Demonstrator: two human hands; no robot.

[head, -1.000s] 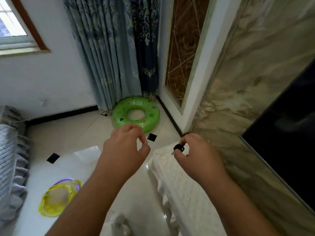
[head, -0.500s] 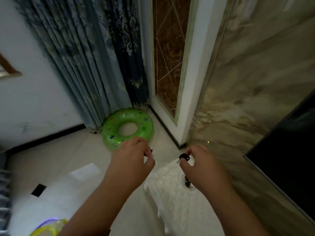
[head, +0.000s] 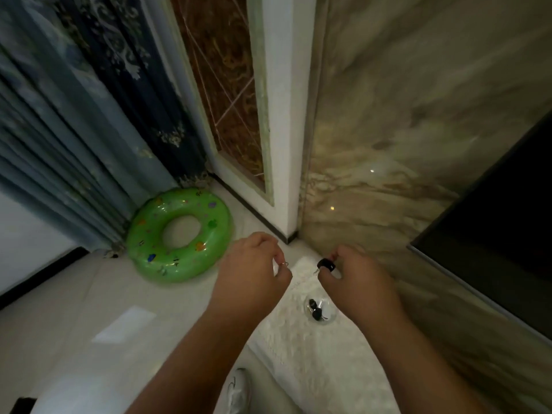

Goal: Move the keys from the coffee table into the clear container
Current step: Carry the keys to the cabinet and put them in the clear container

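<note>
Right hand (head: 355, 282) is pinching a black-headed key (head: 326, 264) at centre frame, just above the clear container (head: 320, 309), which is already holding dark keys. Left hand (head: 254, 273) is pinching a small ring (head: 283, 264). Carrying looks finished; next, I judge, is lowering and releasing over the container's mouth.

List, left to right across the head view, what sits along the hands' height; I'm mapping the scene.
Green swim ring → left hand pinching a small ring → right hand holding a black-headed key → dark screen.
</note>
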